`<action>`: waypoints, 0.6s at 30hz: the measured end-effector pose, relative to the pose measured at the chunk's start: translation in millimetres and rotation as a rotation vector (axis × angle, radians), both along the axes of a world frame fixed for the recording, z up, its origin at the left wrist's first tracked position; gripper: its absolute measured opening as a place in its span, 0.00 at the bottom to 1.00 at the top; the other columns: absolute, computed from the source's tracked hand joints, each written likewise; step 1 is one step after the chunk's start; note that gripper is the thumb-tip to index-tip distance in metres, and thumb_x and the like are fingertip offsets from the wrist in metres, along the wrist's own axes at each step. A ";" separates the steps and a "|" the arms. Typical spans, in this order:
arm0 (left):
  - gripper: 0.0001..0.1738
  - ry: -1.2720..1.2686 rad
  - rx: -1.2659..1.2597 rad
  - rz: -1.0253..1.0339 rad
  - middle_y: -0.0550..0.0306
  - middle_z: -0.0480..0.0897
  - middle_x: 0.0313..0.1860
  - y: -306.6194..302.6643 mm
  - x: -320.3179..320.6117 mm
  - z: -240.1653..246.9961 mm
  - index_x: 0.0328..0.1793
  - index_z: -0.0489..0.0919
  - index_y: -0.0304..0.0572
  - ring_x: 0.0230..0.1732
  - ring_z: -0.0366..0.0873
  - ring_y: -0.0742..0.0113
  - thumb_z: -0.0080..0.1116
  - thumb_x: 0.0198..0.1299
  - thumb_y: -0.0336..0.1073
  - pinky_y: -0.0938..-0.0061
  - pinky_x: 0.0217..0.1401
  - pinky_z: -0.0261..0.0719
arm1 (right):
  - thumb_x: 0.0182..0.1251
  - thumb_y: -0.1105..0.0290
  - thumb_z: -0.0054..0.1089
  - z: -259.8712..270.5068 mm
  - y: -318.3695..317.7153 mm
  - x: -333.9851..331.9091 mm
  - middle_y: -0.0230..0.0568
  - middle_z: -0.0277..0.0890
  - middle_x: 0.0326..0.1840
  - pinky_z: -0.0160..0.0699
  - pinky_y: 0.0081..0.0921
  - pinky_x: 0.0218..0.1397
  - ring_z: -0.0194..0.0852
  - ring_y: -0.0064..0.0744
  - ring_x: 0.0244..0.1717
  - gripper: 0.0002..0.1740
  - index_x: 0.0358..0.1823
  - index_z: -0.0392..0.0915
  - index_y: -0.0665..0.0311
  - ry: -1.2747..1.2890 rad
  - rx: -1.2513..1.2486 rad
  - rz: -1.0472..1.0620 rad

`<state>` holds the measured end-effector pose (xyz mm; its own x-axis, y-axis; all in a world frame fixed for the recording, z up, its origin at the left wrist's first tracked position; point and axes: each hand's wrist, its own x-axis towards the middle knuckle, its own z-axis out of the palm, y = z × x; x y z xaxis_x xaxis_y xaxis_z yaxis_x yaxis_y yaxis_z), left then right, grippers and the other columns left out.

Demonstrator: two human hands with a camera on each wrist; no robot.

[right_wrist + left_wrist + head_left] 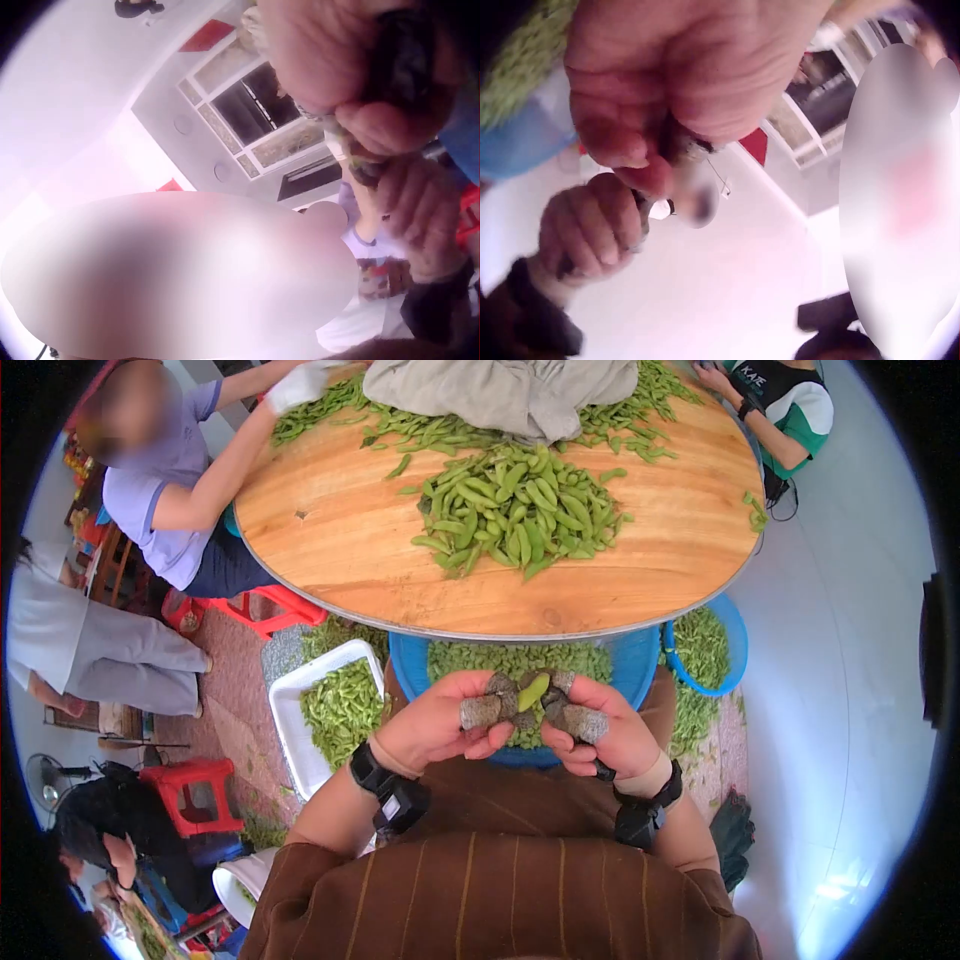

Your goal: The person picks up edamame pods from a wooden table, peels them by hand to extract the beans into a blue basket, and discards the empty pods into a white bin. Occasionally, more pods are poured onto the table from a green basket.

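Observation:
In the head view, a green bean pod [533,692] is held between the fingertips of both hands, in front of the brown-clad lap. My left hand [435,722] pinches it from one side, and my right hand [622,738] grips it from the other. Grey wrappings [480,711] cover several fingertips and thumbs. A small dark object [405,56] shows inside the curled fingers of the right hand. Under the hands sits a blue basin [405,660] filled with shelled green beans [520,658]. The wrist views show both hands meeting fingertip to fingertip, with the pod mostly hidden.
A round wooden table [330,550] bears a heap of pods [515,510] and a grey cloth [500,390]. Left of the basin stands a white tub [290,710] with pods; right, a blue basket [738,650]. Other people sit at the table, near a red stool [200,795].

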<state>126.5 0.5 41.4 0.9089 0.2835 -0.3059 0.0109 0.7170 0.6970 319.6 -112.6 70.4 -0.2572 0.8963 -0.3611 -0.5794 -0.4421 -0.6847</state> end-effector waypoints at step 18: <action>0.09 0.141 -0.095 0.190 0.56 0.79 0.30 -8.8 -0.3 -11.2 0.39 0.75 0.36 0.24 0.74 0.71 0.47 0.68 0.32 0.77 0.25 0.73 | 0.68 0.72 0.46 -42.9 -1.8 -9.4 0.29 0.70 0.26 0.65 0.15 0.17 0.63 0.14 0.19 0.09 0.48 0.69 0.62 -0.304 0.082 -0.069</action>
<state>126.2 -8.4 30.2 0.7886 0.4092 -0.4590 -0.0383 0.7777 0.6275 310.2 -114.5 27.5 -0.0867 0.9372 -0.3380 -0.3697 -0.3453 -0.8626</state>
